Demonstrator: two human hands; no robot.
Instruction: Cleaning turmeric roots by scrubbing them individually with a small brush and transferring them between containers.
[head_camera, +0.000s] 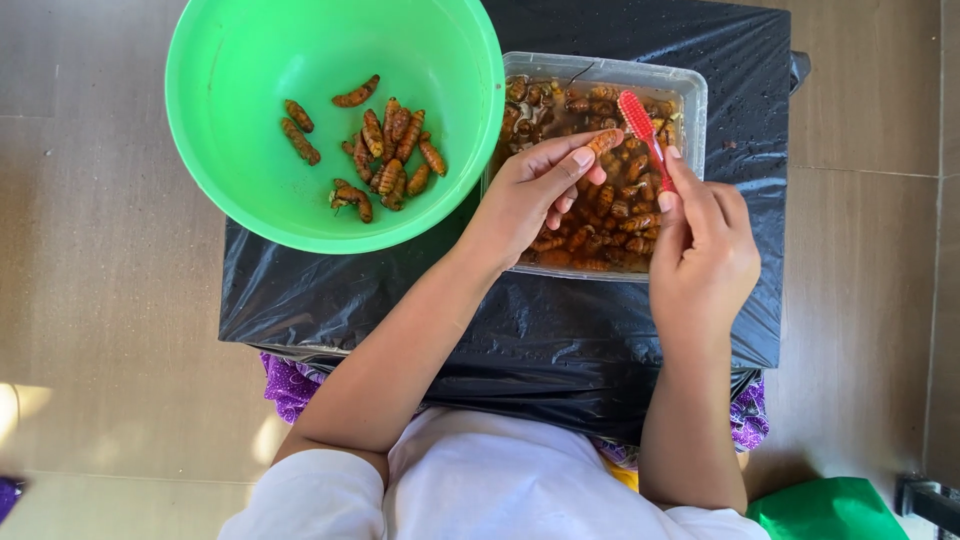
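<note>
Here, in the head view, the left hand (530, 195) pinches a single orange-brown root piece (604, 141) between thumb and fingertips, the fingers closed on it, and holds it just above the clear plastic tub (694, 88). The right hand (703, 245) is wrapped around the handle of a red toothbrush (646, 138), fingers shut on it, with the bristle head pointing up and away from the body and lying just beside the held piece; whether the bristles touch it cannot be told. Both hands sit over the right half of the tub, close together but not touching.

The tub holds many more small root pieces (600, 215) lying in brownish water. To its left, touching or nearly touching its wall, stands a large green bowl (250, 200) with a loose cluster of similar pieces (385, 150) on its bottom. Tub and bowl rest on a surface covered with black plastic sheeting (520, 320), which sits on a tiled floor (100, 300). The person wears a white top (470, 490); purple patterned cloth (290, 385) shows under the sheeting's edge.
</note>
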